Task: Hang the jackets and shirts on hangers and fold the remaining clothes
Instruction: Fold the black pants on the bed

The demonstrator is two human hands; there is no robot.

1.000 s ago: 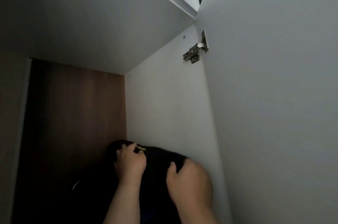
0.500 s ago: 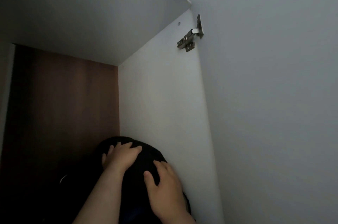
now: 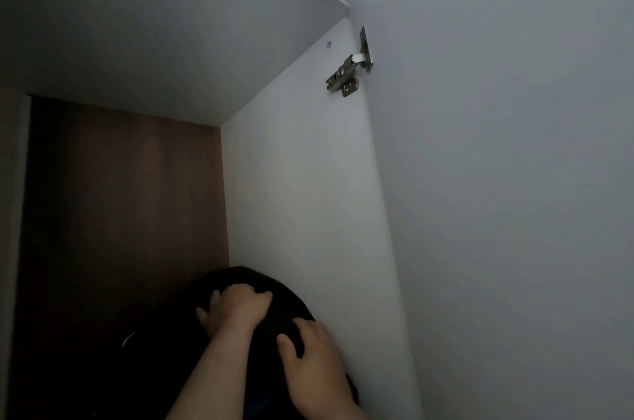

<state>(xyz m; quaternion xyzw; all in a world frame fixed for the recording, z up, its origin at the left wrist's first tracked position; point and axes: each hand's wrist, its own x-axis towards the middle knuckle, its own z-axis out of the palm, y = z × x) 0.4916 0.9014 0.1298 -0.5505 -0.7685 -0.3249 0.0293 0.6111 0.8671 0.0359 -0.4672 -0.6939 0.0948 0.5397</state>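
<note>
A bundle of black folded clothes [image 3: 264, 282] lies inside a dark wardrobe compartment, against its white right wall. My left hand [image 3: 236, 311] lies on top of the bundle with its fingers spread and bent over the cloth. My right hand [image 3: 314, 361] presses flat on the near right side of the bundle, fingers straight, next to the wall. The lower part of the bundle is hidden by my forearms and by shadow.
The compartment has a brown wooden back panel [image 3: 120, 196], a white shelf [image 3: 154, 25] overhead and a white side wall [image 3: 302, 196]. The open white door [image 3: 514, 213] stands at the right on a metal hinge [image 3: 350, 71]. More dark cloth [image 3: 137, 351] lies at the left.
Both hands have slid further over the black bundle, pushing it deeper against the side wall. The view has shifted slightly.
</note>
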